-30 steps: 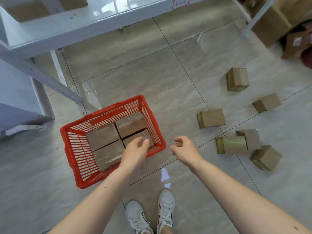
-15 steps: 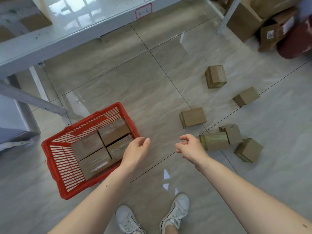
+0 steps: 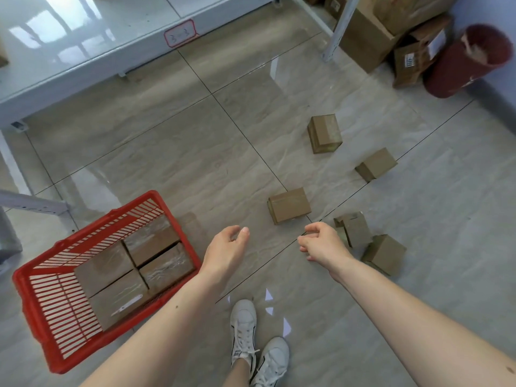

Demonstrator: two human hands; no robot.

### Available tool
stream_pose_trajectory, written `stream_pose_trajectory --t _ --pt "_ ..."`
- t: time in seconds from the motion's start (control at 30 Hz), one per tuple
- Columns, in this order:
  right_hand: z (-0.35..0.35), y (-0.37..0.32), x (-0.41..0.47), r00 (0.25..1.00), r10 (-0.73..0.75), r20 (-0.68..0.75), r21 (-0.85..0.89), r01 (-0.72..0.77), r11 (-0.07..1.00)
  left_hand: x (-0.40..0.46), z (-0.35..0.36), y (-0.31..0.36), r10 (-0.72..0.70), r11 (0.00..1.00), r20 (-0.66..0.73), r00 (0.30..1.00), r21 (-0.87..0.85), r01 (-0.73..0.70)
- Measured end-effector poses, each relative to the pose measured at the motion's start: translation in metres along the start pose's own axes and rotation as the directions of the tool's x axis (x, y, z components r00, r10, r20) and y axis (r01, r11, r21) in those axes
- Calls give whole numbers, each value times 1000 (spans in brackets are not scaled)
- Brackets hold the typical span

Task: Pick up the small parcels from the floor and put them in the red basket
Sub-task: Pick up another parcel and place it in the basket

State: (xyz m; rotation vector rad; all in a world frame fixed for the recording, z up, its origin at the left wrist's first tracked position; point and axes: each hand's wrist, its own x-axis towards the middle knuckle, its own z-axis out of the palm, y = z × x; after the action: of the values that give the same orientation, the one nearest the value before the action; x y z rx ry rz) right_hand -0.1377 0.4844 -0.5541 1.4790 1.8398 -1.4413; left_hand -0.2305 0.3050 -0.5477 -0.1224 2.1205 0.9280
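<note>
**Empty hands over a parcel-strewn floor**

The floor (image 3: pixel 173 169) is glossy grey tile with dark grout lines, catching window glare. A white shelf (image 3: pixel 83 43) with a red-edged label (image 3: pixel 181 32) runs along the 11 o'clock side. Big cartons (image 3: pixel 371 43) and a dark red roll (image 3: pixel 466 60) sit in the corner at 1 o'clock. White shoes (image 3: pixel 252 342) stand at 6 o'clock.

The basket (image 3: pixel 42 311) rests on the tiles at 8 o'clock with four parcels (image 3: pixel 134 272) packed flat inside. Five more parcels lie loose from 1 to 3 o'clock: one (image 3: pixel 324 133) farthest out, one (image 3: pixel 375 164) to its right, one (image 3: pixel 289 205) nearest the centre, and two (image 3: pixel 354 229) (image 3: pixel 384 254) touching each other just beyond the right wrist.

The left hand (image 3: pixel 226 247) hangs just right of the basket, fingers loosely curled, holding nothing. The right hand (image 3: pixel 321 243) hovers near the centre parcel, fingers also slack and bent, touching nothing.
</note>
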Motion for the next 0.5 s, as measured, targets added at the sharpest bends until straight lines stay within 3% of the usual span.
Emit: stream_pose_trajectory --t 0.5 --pt "-40 40 138 993 -12 -120 -64 4 998 102 107 4 -22 1000 77 997 -6 22"
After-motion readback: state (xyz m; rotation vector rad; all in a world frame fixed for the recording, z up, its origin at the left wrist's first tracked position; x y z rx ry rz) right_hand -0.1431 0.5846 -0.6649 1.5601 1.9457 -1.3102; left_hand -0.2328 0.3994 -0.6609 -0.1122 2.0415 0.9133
